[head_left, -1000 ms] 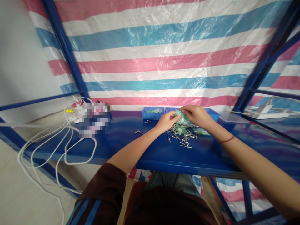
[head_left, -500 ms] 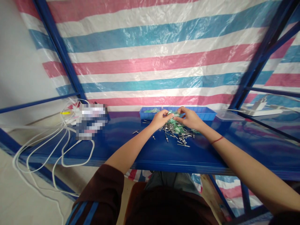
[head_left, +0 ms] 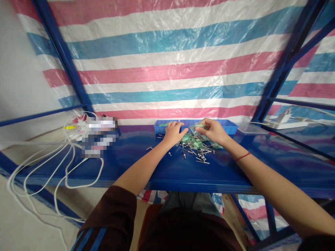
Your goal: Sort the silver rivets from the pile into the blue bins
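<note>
A heap of silver pop rivets (head_left: 202, 153) lies on the blue shelf, mixed with small green-tinted plastic bags (head_left: 187, 138). My right hand (head_left: 214, 132) pinches a small clear plastic bag (head_left: 198, 128) between thumb and fingers above the heap; thin, rivet-like pieces seem to show in it. To its left, my left hand (head_left: 173, 134) is open, thumb apart from the fingers, over the near edge of a long blue plastic tray (head_left: 230, 127). Whether its fingertips touch anything there is hidden. More green bags (head_left: 164, 124) lie in the tray's left end.
White cables (head_left: 66, 174) hang over the shelf's left side beside a pixelated object (head_left: 99, 137). A clear plastic lid (head_left: 252, 128) and a white power strip (head_left: 284, 120) are at the right. Blue frame posts (head_left: 281, 73) flank the striped sheet (head_left: 167, 66) behind.
My hands were close together at a green bag; now they are apart. The left has opened and shifted slightly left, while the right holds the bag up by itself.
</note>
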Motion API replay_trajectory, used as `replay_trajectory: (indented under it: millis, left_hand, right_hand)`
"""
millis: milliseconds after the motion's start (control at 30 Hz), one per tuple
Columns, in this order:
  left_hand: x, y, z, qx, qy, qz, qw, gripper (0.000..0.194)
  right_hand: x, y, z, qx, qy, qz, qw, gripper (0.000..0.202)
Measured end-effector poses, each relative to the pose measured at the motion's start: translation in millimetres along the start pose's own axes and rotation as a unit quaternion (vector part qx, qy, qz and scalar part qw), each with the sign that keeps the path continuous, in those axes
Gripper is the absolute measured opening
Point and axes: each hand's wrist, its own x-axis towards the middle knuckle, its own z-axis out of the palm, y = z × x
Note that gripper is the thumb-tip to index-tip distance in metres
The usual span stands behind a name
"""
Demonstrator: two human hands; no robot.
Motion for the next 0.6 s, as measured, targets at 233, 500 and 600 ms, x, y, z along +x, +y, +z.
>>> replay_trajectory:
  millis: [233, 500, 600]
  left_hand:
    - [6, 23, -3.2, -0.393, -0.120, -0.150, 0.899, 0.052]
    - [8, 12, -1.9, -0.497, -0.042, -0.138, 0.855, 0.037]
    - [12, 7, 1.4, -0.450, 0.029, -0.081, 0.889, 0.021]
  right_hand:
    - [-8, -21, 14, 0.027, 0.049, -0.163, 0.985, 0.014]
    - [-9, -14, 11, -0.037, 0.100, -0.131, 0.986, 0.020]
    - [-11, -20, 14, 0.061, 0.091, -0.020, 0.994, 0.030]
